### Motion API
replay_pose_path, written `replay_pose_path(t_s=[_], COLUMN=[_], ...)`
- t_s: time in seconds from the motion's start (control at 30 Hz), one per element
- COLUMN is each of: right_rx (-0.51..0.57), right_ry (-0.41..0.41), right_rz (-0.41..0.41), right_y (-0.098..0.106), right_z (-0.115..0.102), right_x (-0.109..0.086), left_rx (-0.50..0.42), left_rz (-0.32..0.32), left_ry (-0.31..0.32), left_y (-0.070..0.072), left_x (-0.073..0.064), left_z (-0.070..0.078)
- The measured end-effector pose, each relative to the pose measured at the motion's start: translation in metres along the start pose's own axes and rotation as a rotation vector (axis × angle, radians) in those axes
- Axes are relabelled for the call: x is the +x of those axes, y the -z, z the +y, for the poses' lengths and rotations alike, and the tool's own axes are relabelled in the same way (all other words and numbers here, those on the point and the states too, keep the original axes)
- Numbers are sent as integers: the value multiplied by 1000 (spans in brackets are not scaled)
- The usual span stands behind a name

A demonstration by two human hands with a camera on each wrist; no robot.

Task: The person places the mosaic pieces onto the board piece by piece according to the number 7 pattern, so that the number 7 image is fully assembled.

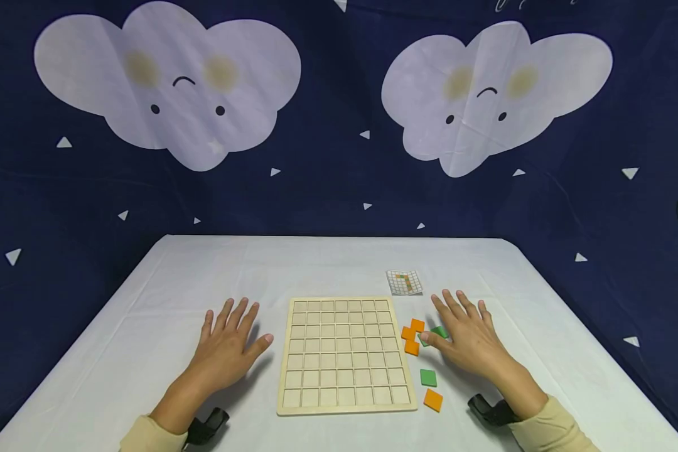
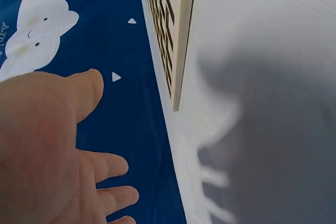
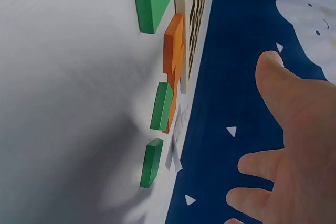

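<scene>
A square wooden grid board [image 1: 341, 361] with shallow square cells lies on the white table. To its left, my left hand [image 1: 226, 348] hovers palm down with fingers spread, holding nothing. On the other side my right hand [image 1: 469, 336] is spread over the table, its thumb overlapping a green tile [image 1: 439, 331] in the head view. Several orange tiles [image 1: 412, 348] lie in a cluster by the board's right edge. Nearer the front are another green tile [image 1: 428, 377] and an orange tile [image 1: 433, 400]. In the right wrist view, green tiles [image 3: 151, 163] lie below the raised hand.
A small printed pattern card [image 1: 404, 283] with a coloured grid lies beyond the board's far right corner. The white tablecloth [image 1: 147, 326] extends around everything. Behind the table hangs a dark blue cloth [image 1: 339, 188] with clouds. Each wrist carries a black camera mount [image 1: 208, 427].
</scene>
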State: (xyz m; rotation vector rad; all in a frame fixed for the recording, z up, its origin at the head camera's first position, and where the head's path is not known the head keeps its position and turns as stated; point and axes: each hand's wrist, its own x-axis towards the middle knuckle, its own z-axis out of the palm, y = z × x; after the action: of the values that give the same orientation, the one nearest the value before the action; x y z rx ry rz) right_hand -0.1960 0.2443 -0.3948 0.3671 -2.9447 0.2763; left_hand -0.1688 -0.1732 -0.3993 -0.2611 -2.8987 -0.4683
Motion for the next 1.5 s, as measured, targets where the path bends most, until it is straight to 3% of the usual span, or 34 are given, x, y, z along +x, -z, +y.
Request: replay_pose_path(t_s=[1.5], right_rx=[139], right_ry=[73], right_rz=[73], right_y=[-3], right_z=[0], right_x=[-2], left_rx=[-77], left_rz=[-12], left_ry=[-105], left_y=[-10], left_x=[0], left_z=[11])
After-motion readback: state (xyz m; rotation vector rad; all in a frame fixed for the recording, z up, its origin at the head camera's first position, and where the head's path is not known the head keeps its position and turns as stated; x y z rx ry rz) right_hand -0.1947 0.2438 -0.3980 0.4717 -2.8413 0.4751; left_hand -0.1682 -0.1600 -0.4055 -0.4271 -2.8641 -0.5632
